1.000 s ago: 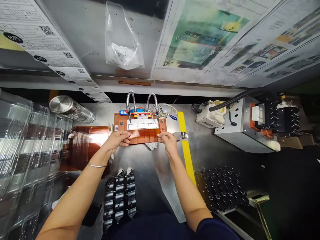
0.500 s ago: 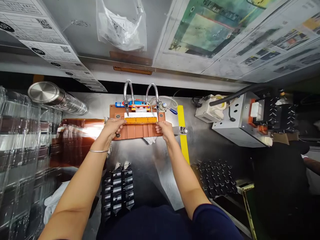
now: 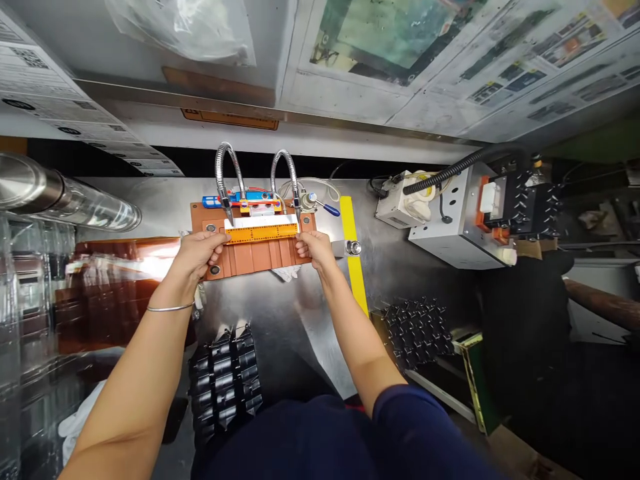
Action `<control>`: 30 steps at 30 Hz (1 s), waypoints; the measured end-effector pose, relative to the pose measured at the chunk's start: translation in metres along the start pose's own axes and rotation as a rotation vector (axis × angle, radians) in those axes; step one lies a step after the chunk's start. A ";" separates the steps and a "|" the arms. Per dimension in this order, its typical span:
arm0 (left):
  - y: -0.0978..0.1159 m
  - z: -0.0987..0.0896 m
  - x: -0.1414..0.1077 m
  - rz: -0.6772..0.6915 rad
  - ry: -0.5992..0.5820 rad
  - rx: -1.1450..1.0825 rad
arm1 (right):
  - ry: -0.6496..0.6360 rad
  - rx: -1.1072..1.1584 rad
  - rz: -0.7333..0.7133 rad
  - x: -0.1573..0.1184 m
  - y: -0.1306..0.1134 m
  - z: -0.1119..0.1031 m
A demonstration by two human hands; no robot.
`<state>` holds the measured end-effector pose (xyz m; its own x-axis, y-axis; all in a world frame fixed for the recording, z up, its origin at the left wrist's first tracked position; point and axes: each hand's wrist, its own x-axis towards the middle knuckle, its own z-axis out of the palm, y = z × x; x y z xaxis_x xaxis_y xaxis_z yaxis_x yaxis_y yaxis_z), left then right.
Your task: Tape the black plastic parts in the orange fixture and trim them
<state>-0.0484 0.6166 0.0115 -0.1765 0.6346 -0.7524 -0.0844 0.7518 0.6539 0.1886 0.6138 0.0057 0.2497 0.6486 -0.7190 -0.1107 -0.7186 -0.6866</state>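
Observation:
A flat orange strip [image 3: 262, 233] with rows of small dark marks lies across a brown fixture block [image 3: 255, 261], against a white bar. My left hand [image 3: 203, 252] pinches its left end between thumb and fingers. At the opposite end, my right hand [image 3: 314, 247] pinches the strip in the same way, fingers curled under. Two bendable metal hoses [image 3: 229, 160] arch over the fixture and point down near the strip's ends. Behind the strip sit a blue cylinder [image 3: 260, 196] and a valve with a blue lever [image 3: 330, 209].
A steel-capped bottle [image 3: 95, 200] stands at the left, near clear plastic trays [image 3: 30, 293] and amber sheets [image 3: 115, 293]. Black moulded parts [image 3: 225, 373] lie in front; more black parts [image 3: 417, 327] are to the right. A white machine [image 3: 450, 223] stands beyond the yellow tape [image 3: 356, 267].
The whole view has shifted, so the fixture and bench items appear further left. Both hands remain at the strip's ends, and the strip looks slightly more tilted.

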 end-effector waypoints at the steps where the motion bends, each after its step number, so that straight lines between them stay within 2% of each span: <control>1: 0.000 0.000 0.000 0.003 -0.002 0.001 | 0.000 -0.002 0.004 0.000 0.000 0.000; 8: 0.001 -0.006 0.002 -0.003 -0.030 0.063 | -0.043 -0.037 0.047 0.003 -0.005 -0.007; 11: 0.002 -0.013 0.004 -0.002 -0.089 0.118 | -0.067 -0.083 0.026 0.001 0.001 -0.016; 13: 0.003 -0.018 0.002 0.018 -0.121 0.112 | -0.020 -0.072 -0.077 -0.014 0.020 -0.017; 15: 0.001 -0.024 -0.007 0.050 -0.111 0.080 | -0.013 -0.083 -0.203 -0.046 0.055 -0.013; 18: -0.013 -0.037 -0.032 0.122 -0.019 0.035 | -0.260 -0.391 -0.220 -0.113 0.127 -0.002; 20: -0.035 -0.052 -0.057 0.158 0.062 0.083 | -0.438 -0.666 -0.167 -0.155 0.171 0.004; 21: -0.050 -0.061 -0.072 0.167 0.087 0.162 | -0.480 -0.748 -0.155 -0.171 0.189 0.006; 24: -0.107 -0.090 -0.121 0.145 0.079 0.657 | -0.494 -0.813 -0.174 -0.189 0.221 0.009; 26: -0.150 -0.103 -0.148 0.063 0.082 0.996 | -0.453 -0.751 -0.215 -0.182 0.228 0.007; 27: -0.170 -0.105 -0.157 0.022 0.065 1.060 | -0.426 -0.709 -0.225 -0.176 0.227 0.006; 30: -0.214 -0.096 -0.167 0.045 -0.013 1.005 | -0.333 -0.645 -0.267 -0.159 0.206 -0.004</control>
<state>-0.0945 0.3323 0.0044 -0.1475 0.6634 -0.7336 0.7900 0.5253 0.3161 0.1300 0.3616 -0.0214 -0.1250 0.7885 -0.6022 0.5200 -0.4649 -0.7166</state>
